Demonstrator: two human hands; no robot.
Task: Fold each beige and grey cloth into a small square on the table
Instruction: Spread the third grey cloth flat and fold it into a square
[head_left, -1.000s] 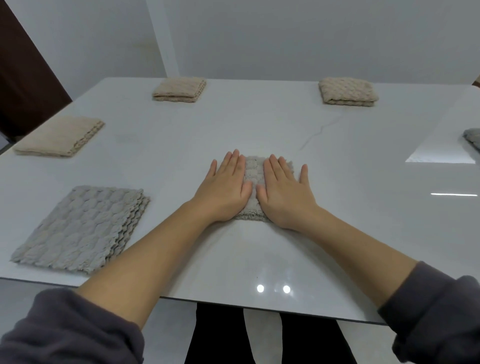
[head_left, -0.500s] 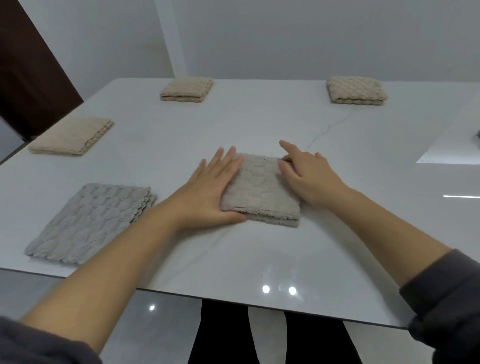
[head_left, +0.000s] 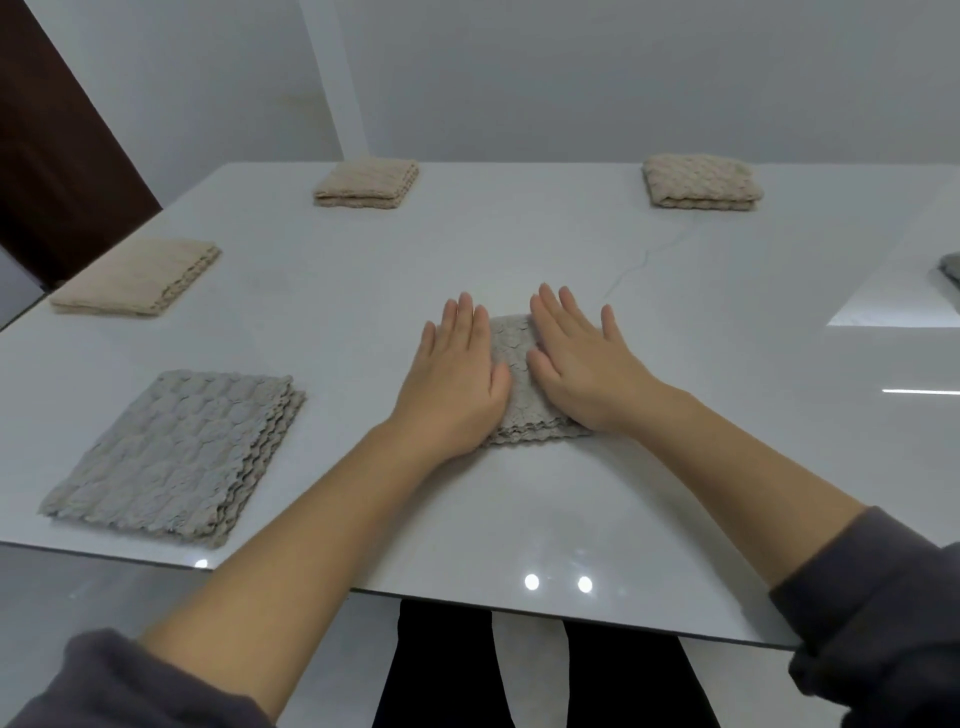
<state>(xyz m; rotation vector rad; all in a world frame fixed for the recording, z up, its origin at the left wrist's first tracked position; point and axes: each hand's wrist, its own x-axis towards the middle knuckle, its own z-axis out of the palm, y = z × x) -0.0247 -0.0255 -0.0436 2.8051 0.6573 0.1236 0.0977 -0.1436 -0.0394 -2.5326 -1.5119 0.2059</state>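
Toward the near edge of the worktop (head_left: 727, 426), the grey cloth (head_left: 511, 358) lies folded small under our left hand (head_left: 452, 384) and right hand (head_left: 582, 374), each grip flat and open, pressing it, and while the beige cloths (head_left: 366, 183) at the far edge look done to us, the larger grey cloth (head_left: 171, 457) at the near left corner likely needs another fold.

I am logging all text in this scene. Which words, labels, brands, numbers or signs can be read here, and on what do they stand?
There are none: no text shows on the glossy white table, the small folded grey textured cloth under the left hand and right hand, or the plain white wall.
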